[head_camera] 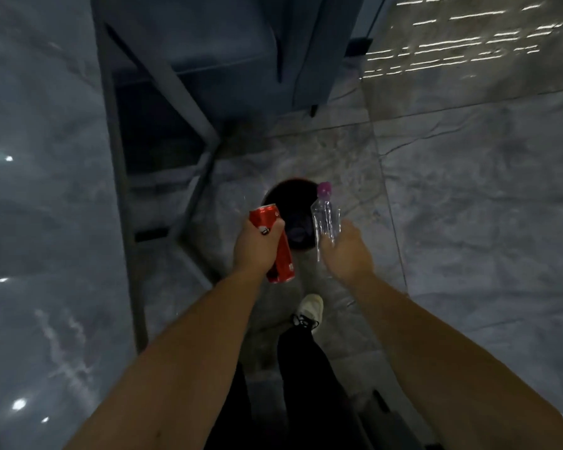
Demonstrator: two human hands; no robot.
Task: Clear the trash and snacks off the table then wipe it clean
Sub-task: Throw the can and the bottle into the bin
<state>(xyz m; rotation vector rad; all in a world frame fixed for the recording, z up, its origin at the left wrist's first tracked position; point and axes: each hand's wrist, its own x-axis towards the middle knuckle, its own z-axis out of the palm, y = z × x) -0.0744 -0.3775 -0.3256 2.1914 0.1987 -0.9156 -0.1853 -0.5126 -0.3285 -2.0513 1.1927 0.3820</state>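
My left hand [255, 248] grips a red soda can [281, 258], tilted with its top pointing away from me. In my right hand [346, 251] is a clear plastic bottle [324, 219] with a purple cap, held by its lower end. Both hands hover above a round dark trash bin [275, 194] standing on the floor; something dark lies inside it. The glossy grey marble table [43, 190] fills the left side of the view.
The table's grey metal frame and legs [192, 190] run beside the bin. A blue-grey upholstered seat [241, 53] stands at the top. Marble floor tiles [468, 206] spread to the right. My white shoe [312, 308] and dark trouser leg are below the hands.
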